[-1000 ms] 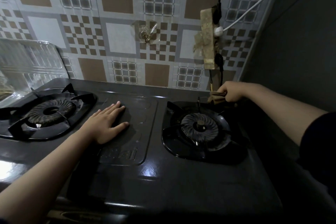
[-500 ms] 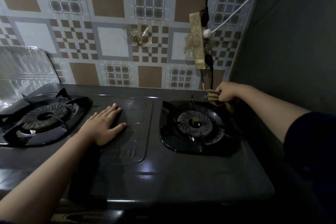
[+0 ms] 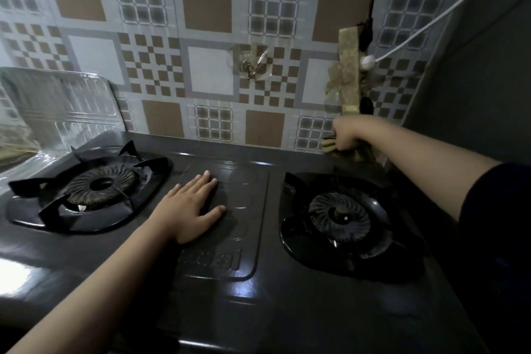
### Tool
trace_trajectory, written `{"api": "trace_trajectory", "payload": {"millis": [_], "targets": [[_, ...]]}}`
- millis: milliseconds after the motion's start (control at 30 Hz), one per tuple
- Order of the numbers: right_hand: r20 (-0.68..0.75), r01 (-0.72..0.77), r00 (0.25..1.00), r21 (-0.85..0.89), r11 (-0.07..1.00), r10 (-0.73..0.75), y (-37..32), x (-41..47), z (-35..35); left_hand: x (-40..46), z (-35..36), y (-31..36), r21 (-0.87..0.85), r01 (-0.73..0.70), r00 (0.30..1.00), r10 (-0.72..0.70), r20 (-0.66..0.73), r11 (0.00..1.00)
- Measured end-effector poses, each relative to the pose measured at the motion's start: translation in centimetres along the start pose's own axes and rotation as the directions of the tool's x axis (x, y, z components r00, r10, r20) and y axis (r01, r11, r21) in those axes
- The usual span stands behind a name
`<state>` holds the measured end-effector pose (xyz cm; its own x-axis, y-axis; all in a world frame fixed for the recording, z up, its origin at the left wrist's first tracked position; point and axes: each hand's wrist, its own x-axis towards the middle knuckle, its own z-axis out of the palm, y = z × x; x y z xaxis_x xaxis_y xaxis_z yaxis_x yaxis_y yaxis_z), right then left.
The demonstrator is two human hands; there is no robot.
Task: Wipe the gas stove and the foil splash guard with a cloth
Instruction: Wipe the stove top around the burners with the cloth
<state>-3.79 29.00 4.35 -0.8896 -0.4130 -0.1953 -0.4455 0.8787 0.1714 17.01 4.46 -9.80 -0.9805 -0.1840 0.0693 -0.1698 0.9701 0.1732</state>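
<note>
The black two-burner gas stove (image 3: 258, 302) fills the lower view, with a left burner (image 3: 99, 184) and a right burner (image 3: 340, 214). My left hand (image 3: 192, 204) lies flat, fingers apart, on the raised centre panel. At the stove's far right back corner my right hand (image 3: 346, 135) is closed on a brownish cloth (image 3: 330, 145), pressed where the stove meets the wall. The shiny foil splash guard (image 3: 60, 106) stands at the far left behind the left burner.
A patterned tiled wall (image 3: 207, 17) runs behind the stove. A taped-up strip with a white plug (image 3: 367, 62) and cables hangs just above my right hand. A dark side wall (image 3: 474, 95) closes in the right.
My right hand with the cloth has shifted from beside the right burner back to the rear edge by the wall. My left hand stays flat on the centre panel.
</note>
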Motion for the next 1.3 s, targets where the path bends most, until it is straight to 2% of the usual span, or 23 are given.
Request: {"api": "trace_trajectory", "payload": {"millis": [133,200,300,467,533,600,667,833,1167,1300], "targets": [[-0.117,0.197,0.977,0.178,0.964,-0.179,-5.9,2.6,-0.7,-0.2,0.0,0.3,-0.037,0.010,0.999,-0.011,-0.030,0.999],[-0.175,0.315,0.945,0.246,0.917,-0.278,-9.6,4.0,-0.8,-0.4,-0.2,0.2,-0.046,0.057,0.996,-0.060,-0.071,0.997],[-0.271,0.471,0.873,0.256,0.844,-0.405,-15.2,5.7,-0.8,-0.8,-0.2,0.5,-0.003,0.177,0.978,-0.176,-0.114,0.984],[-0.393,0.658,0.733,0.201,0.726,-0.555,-23.3,7.7,0.0,-0.4,-0.2,0.4,0.028,0.327,0.945,-0.327,-0.018,0.944],[-0.365,0.705,0.687,0.123,0.699,-0.629,-25.6,8.3,0.8,-0.4,-0.3,0.4,0.058,0.327,0.945,-0.328,0.011,0.943],[-0.249,0.726,0.666,-0.002,0.688,-0.703,-27.1,8.8,1.8,-0.3,-0.4,0.3,0.076,0.324,0.945,-0.327,0.026,0.943],[-0.172,0.733,0.657,-0.085,0.675,-0.734,-27.2,9.3,2.3,-0.3,-0.5,0.2,0.083,0.329,0.942,-0.333,0.031,0.941],[-0.092,0.772,0.583,-0.245,0.586,-0.807,-25.5,9.4,2.7,-0.4,-0.4,0.2,0.064,0.332,0.941,-0.335,0.040,0.941],[-0.080,0.748,0.620,-0.240,0.618,-0.781,-20.6,8.3,3.7,-0.5,-0.8,0.0,0.056,0.328,0.942,-0.331,0.051,0.943],[-0.067,0.748,0.647,-0.140,0.649,-0.760,-18.0,7.5,3.8,-0.7,-0.9,0.1,0.051,0.329,0.942,-0.332,0.049,0.943]]}}
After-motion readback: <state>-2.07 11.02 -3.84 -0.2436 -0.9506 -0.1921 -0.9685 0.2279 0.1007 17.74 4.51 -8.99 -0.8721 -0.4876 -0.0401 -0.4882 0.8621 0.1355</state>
